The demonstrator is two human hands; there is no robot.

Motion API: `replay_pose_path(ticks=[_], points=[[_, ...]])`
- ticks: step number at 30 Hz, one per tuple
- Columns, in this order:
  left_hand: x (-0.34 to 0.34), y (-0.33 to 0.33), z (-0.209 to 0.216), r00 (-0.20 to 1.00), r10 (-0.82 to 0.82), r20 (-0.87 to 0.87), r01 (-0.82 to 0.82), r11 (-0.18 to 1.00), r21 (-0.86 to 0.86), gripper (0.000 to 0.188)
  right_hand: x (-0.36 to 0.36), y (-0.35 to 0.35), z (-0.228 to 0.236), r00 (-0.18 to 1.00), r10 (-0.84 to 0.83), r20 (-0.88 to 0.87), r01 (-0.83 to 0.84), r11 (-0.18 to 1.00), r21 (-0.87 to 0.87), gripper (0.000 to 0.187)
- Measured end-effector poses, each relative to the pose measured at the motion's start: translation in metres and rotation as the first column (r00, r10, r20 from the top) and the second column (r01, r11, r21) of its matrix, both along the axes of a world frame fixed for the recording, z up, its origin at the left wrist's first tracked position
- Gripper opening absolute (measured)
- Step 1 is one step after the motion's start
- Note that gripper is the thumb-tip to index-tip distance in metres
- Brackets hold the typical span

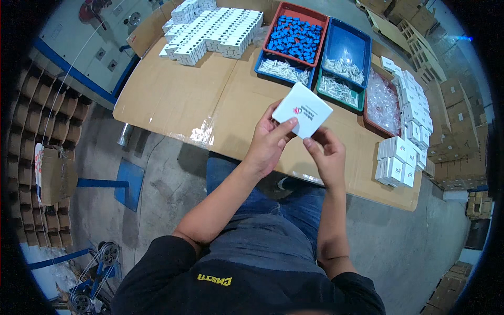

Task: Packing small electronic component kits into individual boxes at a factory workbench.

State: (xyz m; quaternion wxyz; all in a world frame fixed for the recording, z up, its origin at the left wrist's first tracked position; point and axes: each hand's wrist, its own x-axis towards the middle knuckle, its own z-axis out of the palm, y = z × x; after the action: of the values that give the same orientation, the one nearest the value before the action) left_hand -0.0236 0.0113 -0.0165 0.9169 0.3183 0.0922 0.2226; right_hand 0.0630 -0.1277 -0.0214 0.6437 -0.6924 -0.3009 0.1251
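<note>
A flat white square box [306, 105] with a small printed mark is held up over the near part of the table. My left hand [270, 139] grips its left side, thumb lying across the face and fingers behind it. At its lower right corner is my right hand [327, 152], thumb and curled fingers closed at the edge. Whether anything else sits between the right fingers cannot be made out. Similar white boxes [397, 157] with printed marks stand stacked at the table's right end.
Cardboard covers the table [173, 113]. At the back are rows of white block-like parts [212, 34], a red tray [325, 26] of blue pieces, blue trays [344, 39] and a green tray [359, 107] of small pale parts, and a red tray [370, 126] of clear plastic bags.
</note>
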Motion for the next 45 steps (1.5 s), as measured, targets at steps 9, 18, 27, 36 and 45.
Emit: replay_pose_path(ticks=[9, 18, 27, 36, 45], points=[[-0.024, 0.030, -0.006, 0.998, -0.017, -0.065, 0.041, 0.921, 0.387, 0.055, -0.004, 0.000, 0.002, 0.993, 0.116, -0.028, -0.113, 0.991, 0.071, 0.023], [-0.026, 0.031, 0.019, 0.999, -0.047, 0.011, 0.032, 0.826, 0.562, 0.041, 0.006, -0.001, 0.014, 0.916, 0.092, 0.391, -0.056, 0.993, -0.102, 0.024], [-0.021, 0.035, 0.016, 0.995, -0.076, 0.061, 0.030, 0.836, 0.548, 0.042, 0.008, 0.003, 0.030, 0.877, 0.051, 0.478, -0.013, 0.996, -0.083, 0.044], [-0.016, 0.033, 0.015, 0.993, -0.086, 0.075, 0.021, 0.783, 0.621, 0.041, 0.008, 0.007, 0.030, 0.914, 0.074, 0.399, -0.113, 0.991, 0.075, 0.059], [-0.015, 0.036, 0.008, 0.991, -0.104, -0.079, 0.130, 0.839, 0.528, 0.041, 0.006, 0.007, 0.026, 0.955, 0.138, 0.263, -0.179, 0.974, 0.136, 0.038]])
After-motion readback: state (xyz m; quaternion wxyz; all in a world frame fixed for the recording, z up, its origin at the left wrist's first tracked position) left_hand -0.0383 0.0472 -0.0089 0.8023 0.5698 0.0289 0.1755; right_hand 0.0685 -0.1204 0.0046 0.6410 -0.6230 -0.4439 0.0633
